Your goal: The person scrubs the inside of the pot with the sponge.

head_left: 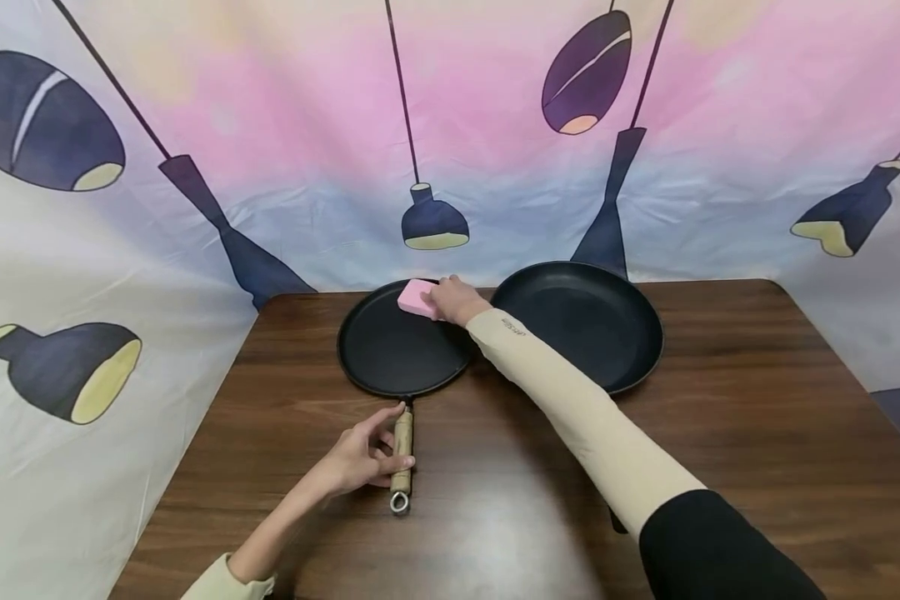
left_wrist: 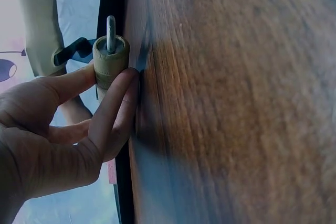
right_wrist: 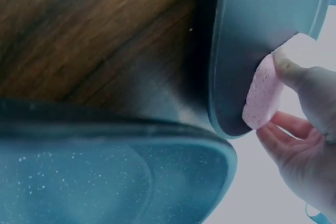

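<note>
A flat black griddle pan (head_left: 397, 354) lies on the left of the table, its wooden handle (head_left: 402, 437) pointing toward me. My left hand (head_left: 354, 460) holds that handle between thumb and fingers; in the left wrist view the handle's end (left_wrist: 112, 64) with its metal ring shows above the fingers. At the pan's far right part, my right hand (head_left: 457, 300) grips a pink sponge (head_left: 417, 298). Seen from the right wrist, thumb and fingertips pinch the sponge (right_wrist: 262, 95) by its sides, against the pan's surface.
A deeper black frying pan (head_left: 581, 321) stands close on the right, partly under my right forearm, which hides most of its handle (head_left: 617, 522). Brown wooden table (head_left: 757, 433) surrounds both pans. A cloth backdrop (head_left: 307, 125) printed with lamps hangs right behind the table's far edge.
</note>
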The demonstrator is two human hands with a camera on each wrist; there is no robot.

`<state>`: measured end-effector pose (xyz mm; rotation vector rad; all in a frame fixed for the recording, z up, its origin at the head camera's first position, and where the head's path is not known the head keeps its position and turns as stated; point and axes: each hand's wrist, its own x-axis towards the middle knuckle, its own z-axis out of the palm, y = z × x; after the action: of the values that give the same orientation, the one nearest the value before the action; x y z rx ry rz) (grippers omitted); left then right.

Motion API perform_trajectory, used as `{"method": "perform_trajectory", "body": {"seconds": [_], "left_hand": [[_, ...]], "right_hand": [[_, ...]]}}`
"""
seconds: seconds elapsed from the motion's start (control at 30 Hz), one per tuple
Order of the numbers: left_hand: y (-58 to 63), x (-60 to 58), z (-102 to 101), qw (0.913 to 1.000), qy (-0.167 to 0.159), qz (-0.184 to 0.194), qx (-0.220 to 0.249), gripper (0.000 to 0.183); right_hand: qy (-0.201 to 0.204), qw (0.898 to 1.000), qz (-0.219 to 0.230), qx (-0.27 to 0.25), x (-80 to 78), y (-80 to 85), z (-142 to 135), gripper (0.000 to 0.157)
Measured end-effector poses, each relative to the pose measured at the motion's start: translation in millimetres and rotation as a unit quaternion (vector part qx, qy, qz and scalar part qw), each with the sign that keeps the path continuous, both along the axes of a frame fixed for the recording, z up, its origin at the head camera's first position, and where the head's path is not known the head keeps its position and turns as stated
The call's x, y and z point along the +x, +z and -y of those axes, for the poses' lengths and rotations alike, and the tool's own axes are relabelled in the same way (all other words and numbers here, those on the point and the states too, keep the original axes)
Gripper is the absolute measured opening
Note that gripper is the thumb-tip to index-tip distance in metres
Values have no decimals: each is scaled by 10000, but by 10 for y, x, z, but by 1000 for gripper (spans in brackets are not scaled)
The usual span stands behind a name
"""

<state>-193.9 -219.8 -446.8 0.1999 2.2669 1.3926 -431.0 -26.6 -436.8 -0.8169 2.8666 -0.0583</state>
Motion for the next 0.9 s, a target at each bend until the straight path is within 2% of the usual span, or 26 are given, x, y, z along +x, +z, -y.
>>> {"method": "perform_trajectory", "body": {"seconds": [0.13,0.3,0.4,0.5,0.6,0.7,0.83,0.9], "left_hand": [[41,-16,-4,10000,38,-12,-71,83],[64,-44,45,9998,114,-59,-138,81],[73,-53,86,9998,107,-105,-127,81],[68,-47,108,9998,96,-120,-83,83],[46,-30,107,9998,95,-142,-71,83],[30,-9,88,9997,112,-180,-127,82],[47,-4,37,9996,27,-174,-221,82],[63,-26,9,9994,3,-182,-289,81]], "right_hand": [[383,9992,129,35,100,82,-65,35],[1166,9918,511,-67,373,185,-127,46],[1578,9859,548,-57,538,228,-116,46],[1686,9843,522,-59,639,243,-100,47],[1625,9844,653,-165,640,242,-96,47],[1435,9865,737,-264,525,228,-122,46],[554,9947,755,-415,291,199,-212,46],[68,9948,862,-537,199,201,-244,48]]}}
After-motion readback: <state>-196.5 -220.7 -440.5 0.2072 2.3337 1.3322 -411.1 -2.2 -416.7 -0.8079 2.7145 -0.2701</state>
